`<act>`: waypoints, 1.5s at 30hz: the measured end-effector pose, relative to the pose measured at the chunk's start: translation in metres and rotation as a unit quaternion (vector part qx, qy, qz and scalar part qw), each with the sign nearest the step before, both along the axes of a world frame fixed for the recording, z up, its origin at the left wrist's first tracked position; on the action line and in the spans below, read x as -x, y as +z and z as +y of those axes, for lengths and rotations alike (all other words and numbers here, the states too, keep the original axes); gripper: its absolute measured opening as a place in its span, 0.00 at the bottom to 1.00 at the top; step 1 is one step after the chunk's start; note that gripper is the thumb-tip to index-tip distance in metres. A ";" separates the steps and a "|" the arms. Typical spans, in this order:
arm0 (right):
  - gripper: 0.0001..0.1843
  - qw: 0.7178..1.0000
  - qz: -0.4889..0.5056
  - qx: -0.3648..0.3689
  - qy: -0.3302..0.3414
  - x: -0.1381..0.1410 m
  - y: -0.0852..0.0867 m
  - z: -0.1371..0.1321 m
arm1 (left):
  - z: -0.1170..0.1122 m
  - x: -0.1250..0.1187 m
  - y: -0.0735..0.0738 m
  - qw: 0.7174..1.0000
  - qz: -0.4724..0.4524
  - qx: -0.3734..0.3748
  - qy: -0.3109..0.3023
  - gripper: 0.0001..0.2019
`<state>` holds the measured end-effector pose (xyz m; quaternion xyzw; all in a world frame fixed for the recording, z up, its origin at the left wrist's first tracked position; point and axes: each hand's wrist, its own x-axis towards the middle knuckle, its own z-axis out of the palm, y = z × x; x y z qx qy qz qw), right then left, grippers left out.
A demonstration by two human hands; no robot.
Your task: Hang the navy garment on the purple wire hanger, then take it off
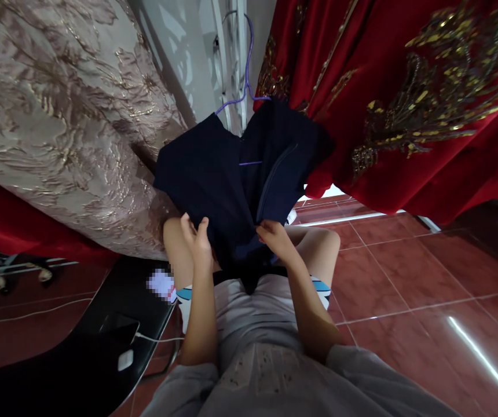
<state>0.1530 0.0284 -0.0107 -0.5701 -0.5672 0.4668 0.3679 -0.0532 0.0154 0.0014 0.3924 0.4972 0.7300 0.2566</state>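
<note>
A dark navy garment (201, 168), seemingly a short top with an open front, hangs from a purple hanger (246, 87) and drapes down over my lap. My right hand (274, 237) pinches its front edge, near the lower end of a curved seam or zip line. At the garment's left lower side is my left hand (197, 234), its thumb and forefinger apart and no cloth visible between them. Its other fingers are partly out of sight. The garment's lower part lies in shadow between my knees.
Beige embossed fabric (79, 116) hangs at left, red gold-trimmed cloth (374, 116) at right. A white metal rack (240, 52) stands ahead. On a black seat (79, 347) lie a phone (121, 329) with a white cable and a small white case (125, 359). The floor is red tile (405, 278).
</note>
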 end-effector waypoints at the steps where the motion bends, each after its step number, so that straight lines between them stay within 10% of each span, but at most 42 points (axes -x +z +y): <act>1: 0.15 1.000 0.000 0.004 0.003 0.000 -0.001 -0.002 | 0.000 -0.002 -0.003 0.999 0.036 -0.005 0.026 0.25; 4: 0.17 1.000 0.008 0.008 0.020 0.004 -0.002 -0.006 | 0.001 -0.011 -0.013 0.993 0.117 0.002 -0.003 0.22; 9: 0.24 0.998 0.035 -0.046 0.006 0.014 0.001 -0.010 | -0.001 -0.036 -0.026 0.928 0.164 0.085 -0.325 0.09; 18: 0.23 0.973 0.221 0.042 0.042 0.015 0.011 -0.012 | -0.007 -0.062 -0.026 0.960 0.167 0.058 -0.217 0.05; 28: 0.25 0.937 0.258 -0.233 -0.036 0.014 0.168 0.076 | 0.017 -0.070 -0.035 0.954 0.211 0.066 -0.202 0.08; 32: 0.23 0.945 0.224 -0.238 -0.004 0.010 0.172 0.068 | 0.018 -0.067 0.007 0.932 0.229 0.041 -0.278 0.05; 39: 0.22 0.946 0.210 -0.246 0.016 0.005 0.165 0.053 | 0.054 -0.058 0.135 0.963 0.143 -0.123 -0.194 0.10; 45: 0.18 0.946 0.148 -0.288 -0.023 0.013 0.124 0.068 | 0.060 -0.050 0.159 0.969 0.085 -0.115 -0.203 0.02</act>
